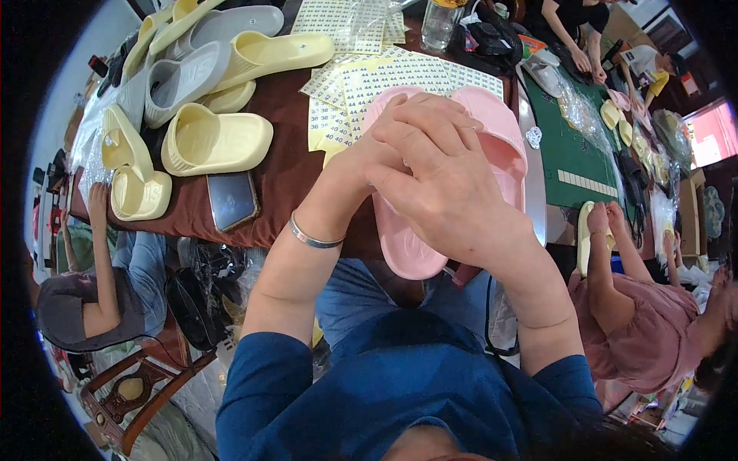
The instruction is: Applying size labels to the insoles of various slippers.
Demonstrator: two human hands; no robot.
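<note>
Two pink slide slippers (501, 154) lie side by side at the table's front edge, with one sole (407, 250) reaching out over it. My right hand (450, 173) rests across my left hand (390, 142), its fingers apart and lying over the left one's knuckles. Both hands are above the slippers, and the left slipper's strap is mostly covered by them. No object shows in my right hand. The palm and most fingers of my left hand are hidden, so its grip cannot be made out. Size sticker sheets (400, 81) lie just beyond the hands.
Yellow slippers (219, 142) and grey slippers (188, 81) are heaped at the left, beside a phone (233, 201). A glass jar (440, 27) stands at the back. On the right, a green table (565, 146) holds wrapping and more slippers. Other people work around; one person's hands (607, 219) hold a yellow slipper.
</note>
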